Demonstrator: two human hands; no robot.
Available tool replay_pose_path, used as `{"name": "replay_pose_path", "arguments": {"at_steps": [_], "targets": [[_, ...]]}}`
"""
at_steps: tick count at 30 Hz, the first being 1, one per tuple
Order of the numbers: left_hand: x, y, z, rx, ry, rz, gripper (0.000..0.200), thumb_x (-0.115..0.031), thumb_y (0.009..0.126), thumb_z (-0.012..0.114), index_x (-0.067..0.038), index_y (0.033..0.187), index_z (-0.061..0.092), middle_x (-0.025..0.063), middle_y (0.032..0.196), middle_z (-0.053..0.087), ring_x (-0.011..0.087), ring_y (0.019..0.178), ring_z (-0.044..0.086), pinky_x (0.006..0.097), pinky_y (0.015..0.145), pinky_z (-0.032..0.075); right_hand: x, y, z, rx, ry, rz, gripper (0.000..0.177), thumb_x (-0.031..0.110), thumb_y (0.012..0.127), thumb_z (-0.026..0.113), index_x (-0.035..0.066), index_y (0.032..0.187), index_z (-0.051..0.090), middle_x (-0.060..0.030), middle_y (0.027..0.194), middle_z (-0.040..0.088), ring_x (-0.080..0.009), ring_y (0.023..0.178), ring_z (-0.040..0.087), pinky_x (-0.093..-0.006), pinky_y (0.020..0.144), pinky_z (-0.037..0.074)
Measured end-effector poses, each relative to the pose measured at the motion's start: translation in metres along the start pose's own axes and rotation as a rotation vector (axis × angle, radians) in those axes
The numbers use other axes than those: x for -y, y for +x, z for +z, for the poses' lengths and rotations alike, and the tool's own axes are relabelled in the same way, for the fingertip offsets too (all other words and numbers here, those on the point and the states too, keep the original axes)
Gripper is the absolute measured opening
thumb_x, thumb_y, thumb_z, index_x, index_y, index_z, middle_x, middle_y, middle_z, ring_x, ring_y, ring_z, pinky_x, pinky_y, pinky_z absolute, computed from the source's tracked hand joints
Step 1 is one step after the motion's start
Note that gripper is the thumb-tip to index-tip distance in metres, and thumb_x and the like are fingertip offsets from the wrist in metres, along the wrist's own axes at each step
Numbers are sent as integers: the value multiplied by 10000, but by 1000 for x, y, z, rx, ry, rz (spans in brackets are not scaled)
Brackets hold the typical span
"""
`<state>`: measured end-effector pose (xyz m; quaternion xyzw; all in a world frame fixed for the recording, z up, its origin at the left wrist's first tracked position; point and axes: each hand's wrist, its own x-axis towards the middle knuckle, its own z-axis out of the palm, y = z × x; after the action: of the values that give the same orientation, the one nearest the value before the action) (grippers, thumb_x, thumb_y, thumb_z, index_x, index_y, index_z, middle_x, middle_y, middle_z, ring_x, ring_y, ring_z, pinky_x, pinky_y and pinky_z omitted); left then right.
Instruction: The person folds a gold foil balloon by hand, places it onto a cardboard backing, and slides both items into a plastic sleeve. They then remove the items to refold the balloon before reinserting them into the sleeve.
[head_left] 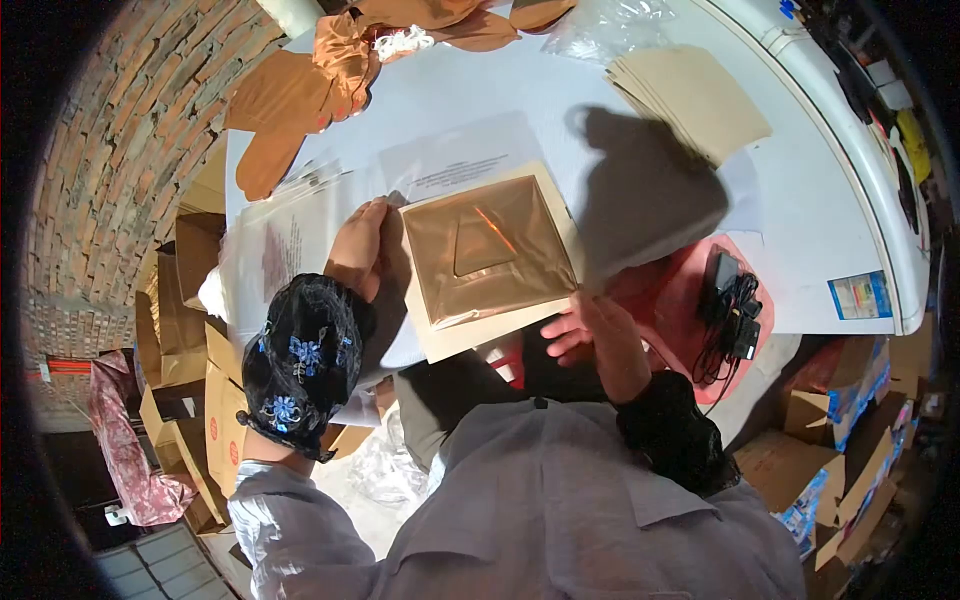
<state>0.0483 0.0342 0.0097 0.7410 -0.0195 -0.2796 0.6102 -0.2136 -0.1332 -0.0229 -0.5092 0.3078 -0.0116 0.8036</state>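
A folded, shiny bronze foil sheet (490, 250) lies on a cream card (440, 343) at the near edge of the table, in front of my body. My left hand (360, 245) stands upright at the card's left side, its fingers stretched out. At the lower right corner is my right hand (605, 340), palm turned up and fingers spread, with the thumb close to the card's edge. Whether either hand presses on the card cannot be made out. Behind the card lies a clear bag printed with text (462, 172). More clear bags (290, 235) are stacked on the left.
Bronze foil balloons (285, 100) and white string (403, 41) lie at the back left of the white table (800, 200). Cream cards (690, 95) are fanned out at the back right. Black cables with adapters (735, 310) rest on a red plastic bag (690, 330). Cardboard boxes (800, 470) flank me.
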Motion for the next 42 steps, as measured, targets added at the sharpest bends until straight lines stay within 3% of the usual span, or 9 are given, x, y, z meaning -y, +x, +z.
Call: {"name": "replay_pose_path", "arguments": {"at_steps": [4, 8, 20, 23, 28, 32, 35, 39, 42], "targets": [[-7, -8, 1, 7, 137, 3, 286, -293, 1011, 420, -83, 1140, 567, 33, 933, 596, 119, 831, 553, 276, 721, 465, 3, -2, 12, 27, 113, 8, 486, 427, 988, 488, -45, 1096, 519, -211, 998, 665, -250, 877, 686, -311, 737, 565], [3, 4, 3, -32, -167, -47, 277, -293, 1014, 409, -96, 1148, 550, 26, 908, 585, 133, 767, 561, 307, 658, 487, 1, -3, 19, -25, 143, -48, 474, 364, 1001, 446, -94, 1116, 483, -264, 1049, 654, -293, 941, 690, -363, 828, 573], [-9, -11, 6, 21, -105, -209, 311, -382, 1002, 414, -132, 1133, 544, 32, 905, 588, 165, 721, 570, 341, 622, 483, 4, -3, 28, -53, 146, 30, 430, 343, 1015, 424, -69, 1118, 494, -250, 1099, 640, -297, 980, 675, -341, 834, 563], [9, -3, -6, 52, -50, -19, 364, -390, 998, 427, -109, 1199, 540, 44, 909, 589, 165, 754, 568, 320, 656, 475, 4, -1, 26, -29, 136, 29, 440, 348, 1011, 436, -75, 1109, 505, -248, 1095, 643, -296, 975, 677, -345, 830, 563], [13, -60, 11, -215, 422, 654, 510, -183, 955, 559, 18, 1388, 381, 263, 1282, 505, 365, 1192, 510, 430, 980, 431, 6, 1, 28, -51, 120, 27, 429, 329, 1015, 437, -82, 1117, 504, -247, 1080, 650, -294, 952, 685, -334, 811, 570], [30, -105, 20, -42, 830, 944, 698, -206, 851, 705, 4, 1422, 363, 273, 1379, 405, 437, 1295, 405, 435, 1070, 369, 7, 0, 24, -37, 115, 47, 384, 304, 999, 476, -70, 1031, 554, -216, 1026, 676, -267, 867, 702, -342, 749, 578], [49, -105, 19, 23, 906, 941, 763, -223, 799, 764, -3, 1420, 379, 260, 1384, 409, 427, 1295, 414, 441, 1070, 373, 4, -5, -1, -6, -502, -62, 274, 248, 992, 514, -13, 985, 598, -140, 982, 689, -208, 743, 679, -325, 668, 552], [55, -102, 20, -5, 900, 931, 716, -199, 797, 757, -24, 1399, 411, 241, 1357, 435, 419, 1272, 434, 447, 1044, 395, 23, -7, -14, -284, -1132, -1119, 142, 161, 884, 668, 54, 965, 625, -91, 872, 650, -276, 763, 636, -365, 698, 523], [55, -102, 23, -49, 850, 926, 671, -151, 780, 741, -49, 1373, 444, 207, 1335, 459, 410, 1247, 453, 448, 1016, 416, 39, 11, -22, -105, -1235, -1114, 391, 128, 785, 730, 72, 1141, 579, -132, 1076, 587, -348, 1004, 578, -422, 868, 483]]}}
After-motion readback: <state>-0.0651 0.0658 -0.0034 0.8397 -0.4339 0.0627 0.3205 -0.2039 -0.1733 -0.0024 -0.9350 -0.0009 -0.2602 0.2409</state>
